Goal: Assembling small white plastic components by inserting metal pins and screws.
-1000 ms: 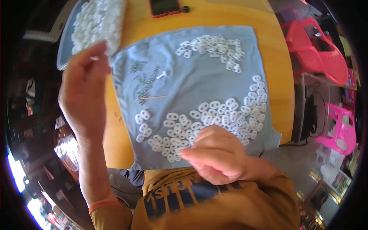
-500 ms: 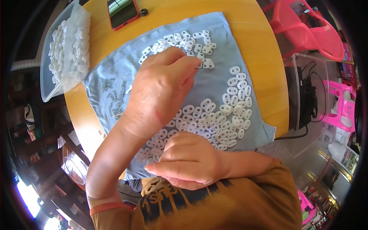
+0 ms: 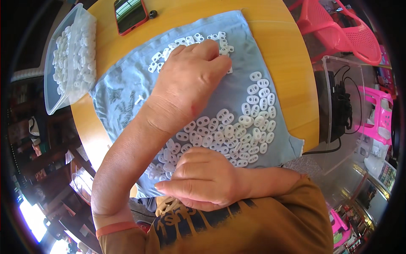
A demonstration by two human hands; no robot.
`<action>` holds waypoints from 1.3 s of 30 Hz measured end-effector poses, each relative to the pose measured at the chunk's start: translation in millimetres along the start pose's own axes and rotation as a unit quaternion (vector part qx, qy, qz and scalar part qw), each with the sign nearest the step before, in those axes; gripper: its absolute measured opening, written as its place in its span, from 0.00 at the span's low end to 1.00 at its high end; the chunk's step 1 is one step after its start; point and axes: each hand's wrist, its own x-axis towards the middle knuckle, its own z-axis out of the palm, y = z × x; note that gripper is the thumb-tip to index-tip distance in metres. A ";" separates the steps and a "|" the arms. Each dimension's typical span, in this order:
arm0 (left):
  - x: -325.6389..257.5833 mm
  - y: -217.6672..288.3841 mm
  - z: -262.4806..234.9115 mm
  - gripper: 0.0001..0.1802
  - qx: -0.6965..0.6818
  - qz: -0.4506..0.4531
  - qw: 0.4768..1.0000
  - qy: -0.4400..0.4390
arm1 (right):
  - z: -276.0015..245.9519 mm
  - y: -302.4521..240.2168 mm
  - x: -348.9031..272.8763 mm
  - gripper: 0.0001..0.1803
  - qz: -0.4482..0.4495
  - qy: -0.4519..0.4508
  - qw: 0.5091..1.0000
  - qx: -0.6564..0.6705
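My left hand [image 3: 188,78] reaches over the far pile of white two-holed plastic pieces [image 3: 185,41], its fingers curled down among them. Its fingertips, and anything between them, are hidden under the hand. Close to my body, my right hand [image 3: 205,180] is closed with the thumb laid along the bent fingers; what it may hold does not show. Beyond it many white oval pieces with two holes [image 3: 228,131] lie loose, with a trail of them running up the right side. All of this rests on a blue cloth [image 3: 239,76].
A clear tub [image 3: 50,86] of white pieces stands at the far left. A phone [image 3: 130,15] and a small black round object [image 3: 153,14] lie behind the cloth. Small dark slivers [image 3: 122,95] and a white T-shaped piece [image 3: 139,100] are left of my forearm. Pink chairs [image 3: 359,40] stand right.
My left hand has moved slightly away from me, deeper over the far pile, and its fingertips have gone out of sight. My right hand has barely moved.
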 end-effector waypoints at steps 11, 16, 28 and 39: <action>-82.2 29.9 -66.0 0.12 -0.604 -0.433 0.660 0.107 | -2.3 4.0 5.8 0.15 0.015 -0.035 0.999 -0.021; -141.5 43.8 -85.9 0.12 -0.644 -0.472 0.586 0.137 | 2.8 4.2 9.6 0.16 0.032 -0.063 0.995 -0.068; -258.1 56.1 -74.3 0.10 -0.237 -0.408 0.816 0.333 | 44.3 -27.7 44.5 0.15 0.146 -0.209 0.949 -0.187; -280.9 44.2 -67.9 0.09 -0.255 -0.423 0.771 0.402 | 116.4 20.3 92.5 0.08 0.058 -0.326 0.894 -0.302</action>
